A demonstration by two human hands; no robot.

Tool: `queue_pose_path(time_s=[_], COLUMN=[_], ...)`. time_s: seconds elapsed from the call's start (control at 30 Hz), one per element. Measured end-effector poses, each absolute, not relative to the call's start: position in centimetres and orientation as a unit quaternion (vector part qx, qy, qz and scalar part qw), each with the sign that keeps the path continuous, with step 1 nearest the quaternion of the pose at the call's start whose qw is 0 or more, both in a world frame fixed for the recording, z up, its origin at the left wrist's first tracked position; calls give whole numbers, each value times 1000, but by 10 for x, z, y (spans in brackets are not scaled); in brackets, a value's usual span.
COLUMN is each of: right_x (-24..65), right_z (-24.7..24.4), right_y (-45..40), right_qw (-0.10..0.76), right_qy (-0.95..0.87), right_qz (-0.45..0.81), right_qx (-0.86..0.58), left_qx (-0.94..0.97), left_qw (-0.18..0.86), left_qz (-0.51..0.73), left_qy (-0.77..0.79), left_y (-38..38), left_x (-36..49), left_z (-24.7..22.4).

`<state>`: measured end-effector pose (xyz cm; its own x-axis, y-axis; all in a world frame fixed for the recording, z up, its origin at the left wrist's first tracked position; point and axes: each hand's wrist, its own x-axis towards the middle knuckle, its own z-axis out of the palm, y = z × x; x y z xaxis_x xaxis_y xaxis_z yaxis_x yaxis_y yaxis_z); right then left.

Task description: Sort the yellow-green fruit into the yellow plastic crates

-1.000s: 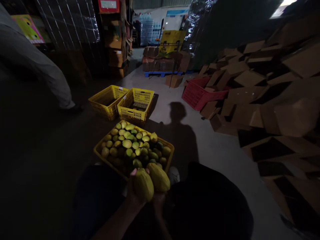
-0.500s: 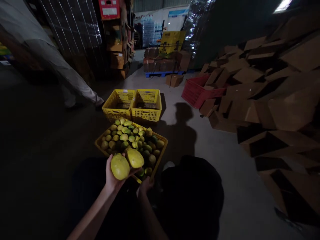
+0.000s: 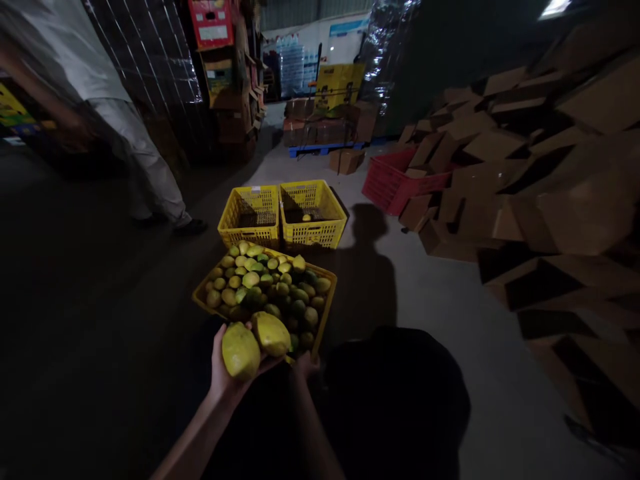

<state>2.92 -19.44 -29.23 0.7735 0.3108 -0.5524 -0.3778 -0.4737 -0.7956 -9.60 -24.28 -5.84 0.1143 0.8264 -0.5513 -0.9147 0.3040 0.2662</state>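
Two large yellow lemons, one on the left [image 3: 241, 351] and one on the right [image 3: 271, 334], rest in my left hand [image 3: 223, 373], whose palm is turned up and fingers curl round them. Below and beyond them sits a yellow crate [image 3: 327, 303] heaped with smaller green and yellow lemons [image 3: 251, 279]. My right hand [image 3: 305, 367] is closed at the crate's near right corner; shadow hides part of its fingers. Just past this crate stand two more yellow crates, a left one [image 3: 250, 235] and a right one [image 3: 313, 233]. A single small lemon [image 3: 307, 218] lies in the right one.
A person [image 3: 150, 160] in light trousers stands at the left. To the right, a red crate [image 3: 395, 183] borders a big heap of flattened cardboard boxes [image 3: 493, 177]. Boxes on a blue pallet [image 3: 325, 149] and a stack of cartons [image 3: 227, 113] are further back.
The two far crates have shifted right, with a gap now between them. A small lemon now shows in the right one. The person's hand has come into view. My left hand keeps both lemons.
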Motion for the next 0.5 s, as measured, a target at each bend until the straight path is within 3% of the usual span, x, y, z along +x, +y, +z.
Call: queue_pose_path(time_s=[0.27, 0.5], right_x=[97, 101], right_z=[-275, -244], right_y=[-142, -134], right_qw=[489, 490], right_qy=[-24, -92], right_qz=[360, 357], right_qx=[-794, -790], left_qx=[-47, -36], left_qw=[764, 774], left_qz=[580, 579], left_qy=[280, 255], left_y=[-226, -225], left_x=[-88, -97], left_z=[-49, -45])
